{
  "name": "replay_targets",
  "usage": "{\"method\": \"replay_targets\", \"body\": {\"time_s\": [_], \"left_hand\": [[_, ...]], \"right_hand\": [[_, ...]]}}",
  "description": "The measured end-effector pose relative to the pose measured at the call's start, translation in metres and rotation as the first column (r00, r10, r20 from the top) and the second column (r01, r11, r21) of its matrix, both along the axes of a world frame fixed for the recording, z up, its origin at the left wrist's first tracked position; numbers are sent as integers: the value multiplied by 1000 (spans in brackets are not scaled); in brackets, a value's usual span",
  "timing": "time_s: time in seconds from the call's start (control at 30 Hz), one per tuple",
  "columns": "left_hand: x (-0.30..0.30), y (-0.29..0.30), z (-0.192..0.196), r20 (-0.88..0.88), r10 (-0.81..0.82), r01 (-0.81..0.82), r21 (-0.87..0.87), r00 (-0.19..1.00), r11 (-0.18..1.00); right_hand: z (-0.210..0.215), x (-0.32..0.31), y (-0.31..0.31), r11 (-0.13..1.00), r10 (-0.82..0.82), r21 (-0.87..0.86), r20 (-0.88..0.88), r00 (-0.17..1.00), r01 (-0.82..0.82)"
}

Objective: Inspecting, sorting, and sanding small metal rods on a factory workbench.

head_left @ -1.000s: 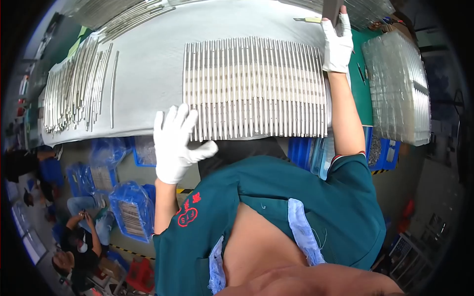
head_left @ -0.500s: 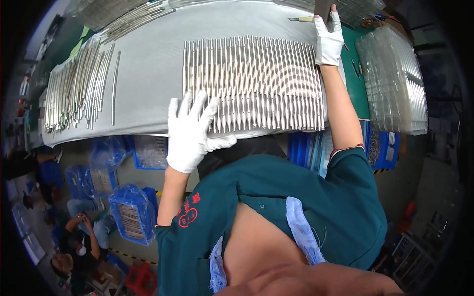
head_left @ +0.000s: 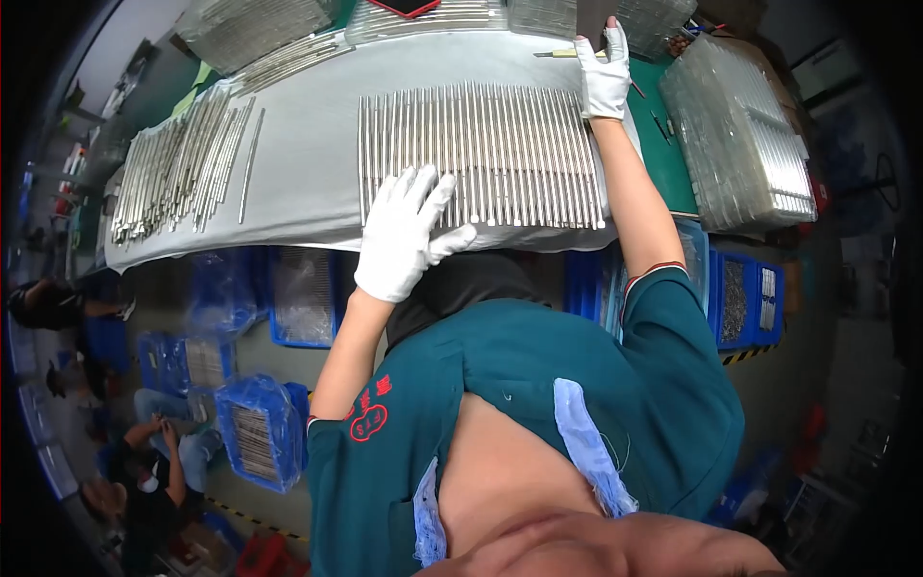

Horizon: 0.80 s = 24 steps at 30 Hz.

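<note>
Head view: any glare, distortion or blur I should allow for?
Head view: glints streak the metal rods and wrapped stack; head view: fisheye seemingly bows the front edge of the pale cloth; head view: black rim, lower-right background dim and soft.

Bright light glints along the rods point(head_left: 478, 154); the view's edges darken.

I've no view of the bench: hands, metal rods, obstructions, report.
Left hand open over neatly rowed metal rods. Right hand straddling dark block. Yellow-handled craft knife lying beside right hand.
</note>
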<state>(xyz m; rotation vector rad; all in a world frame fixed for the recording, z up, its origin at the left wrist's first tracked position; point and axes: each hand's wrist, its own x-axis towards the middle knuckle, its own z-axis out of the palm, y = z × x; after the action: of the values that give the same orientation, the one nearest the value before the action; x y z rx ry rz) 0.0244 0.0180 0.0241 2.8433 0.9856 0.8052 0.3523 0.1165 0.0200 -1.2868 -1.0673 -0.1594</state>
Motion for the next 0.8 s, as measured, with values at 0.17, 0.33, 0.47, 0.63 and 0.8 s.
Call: {"method": "replay_targets", "body": {"time_s": [0.17, 0.33, 0.47, 0.63, 0.8], "left_hand": [[-52, -45, -14, 143, 199, -204, 17, 969, 979], [-129, -102, -88, 355, 543, -342, -491, 761, 801], [-156, -134, -138, 236, 517, -345, -516, 823, 784], [-103, -123, -76, 167, 418, -214, -659, 893, 721], [-59, -124, -47, 249, 429, 105, -937, 868, 332]], "right_hand": [[3, 25, -11, 925, 273, 326, -213, 938, -195], [10, 16, -54, 957, 106, 276, -51, 993, -88], [-5, 19, -65, 986, -120, 119, 43, 992, 114], [-22, 33, -64, 933, -360, 49, 183, 915, 357], [-14, 9, -67, 937, -183, -216, 368, 912, 275]]}}
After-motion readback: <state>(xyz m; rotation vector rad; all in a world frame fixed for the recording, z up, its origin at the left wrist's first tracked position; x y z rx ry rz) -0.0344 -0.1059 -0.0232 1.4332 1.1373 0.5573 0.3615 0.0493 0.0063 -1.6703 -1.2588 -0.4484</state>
